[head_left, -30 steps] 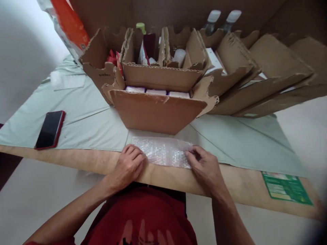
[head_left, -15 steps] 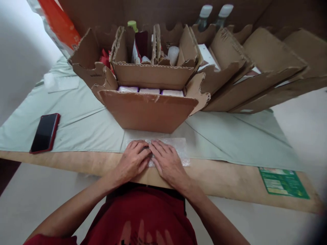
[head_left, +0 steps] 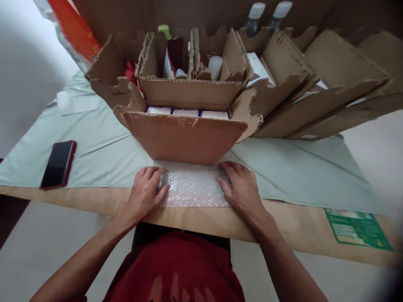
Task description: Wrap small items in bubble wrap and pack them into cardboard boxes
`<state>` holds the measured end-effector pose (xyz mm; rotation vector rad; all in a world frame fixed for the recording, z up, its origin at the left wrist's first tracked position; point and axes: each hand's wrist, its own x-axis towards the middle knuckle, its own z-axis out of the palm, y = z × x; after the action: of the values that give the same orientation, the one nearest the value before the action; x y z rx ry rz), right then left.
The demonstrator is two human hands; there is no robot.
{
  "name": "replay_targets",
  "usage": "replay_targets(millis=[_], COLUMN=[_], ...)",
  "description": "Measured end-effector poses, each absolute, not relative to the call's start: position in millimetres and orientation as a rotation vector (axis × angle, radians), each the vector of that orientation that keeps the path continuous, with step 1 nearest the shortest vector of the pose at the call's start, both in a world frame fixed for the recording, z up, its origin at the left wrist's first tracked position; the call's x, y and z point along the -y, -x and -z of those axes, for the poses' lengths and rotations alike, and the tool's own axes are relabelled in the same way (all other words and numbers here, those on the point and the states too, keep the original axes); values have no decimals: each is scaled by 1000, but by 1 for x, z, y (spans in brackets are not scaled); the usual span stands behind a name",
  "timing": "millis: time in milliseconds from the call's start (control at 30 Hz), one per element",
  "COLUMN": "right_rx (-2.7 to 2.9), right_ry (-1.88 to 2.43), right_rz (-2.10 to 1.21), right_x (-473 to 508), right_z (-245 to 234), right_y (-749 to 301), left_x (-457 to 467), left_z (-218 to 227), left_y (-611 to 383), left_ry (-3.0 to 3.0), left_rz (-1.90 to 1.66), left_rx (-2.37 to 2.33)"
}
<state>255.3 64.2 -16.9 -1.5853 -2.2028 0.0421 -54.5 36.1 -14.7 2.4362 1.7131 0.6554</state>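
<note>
A clear sheet of bubble wrap (head_left: 197,188) lies flat across the front edge of the table, partly on the green cloth and partly on bare wood. My left hand (head_left: 146,186) rests on its left end, fingers bent and thumb apart. At the right end lies my right hand (head_left: 241,184), with its fingers curved and the thumb spread over the wrap. Both hands look open, though the undersides of the fingers are hidden. Just behind the wrap stands a cardboard bin (head_left: 185,136) with several white, purple-edged packs (head_left: 185,113) inside.
More cardboard bins (head_left: 192,90) stand in a row behind, and two white-capped bottles (head_left: 256,19) rise at the back. To the left are a red-cased phone (head_left: 58,163) and another piece of bubble wrap (head_left: 80,103). A green printed packet (head_left: 357,228) lies at the right front edge.
My hands were together over the middle of the bubble wrap. They have moved apart to its left and right ends, uncovering the middle. The view has shifted slightly.
</note>
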Motion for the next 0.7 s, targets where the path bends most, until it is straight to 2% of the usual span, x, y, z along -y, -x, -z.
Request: replay_targets(millis=[200,300,467,567,700], right_rx=[2127,2045,1880,2044,2349], right_ry=[1541,1416,1209,1135,1158], right_rz=[-211,-208,19,80,13], right_x=[-69,-59,-30,-16,0], right_z=[28,2,-57,-53,-11], right_y=[-253,-256,-252,-254,-268], left_x=[-40,-37,-23,-16,-5], left_z=[14,-6,-42,-32,-7], left_y=[53,52,55,63,78], left_ry=[-2401,-2336,-2426,-2574,-2477], left_rz=[-619,-863,-1333,-1132,-766], left_rx=[-1684,-1562,-1445,-1369,-1323])
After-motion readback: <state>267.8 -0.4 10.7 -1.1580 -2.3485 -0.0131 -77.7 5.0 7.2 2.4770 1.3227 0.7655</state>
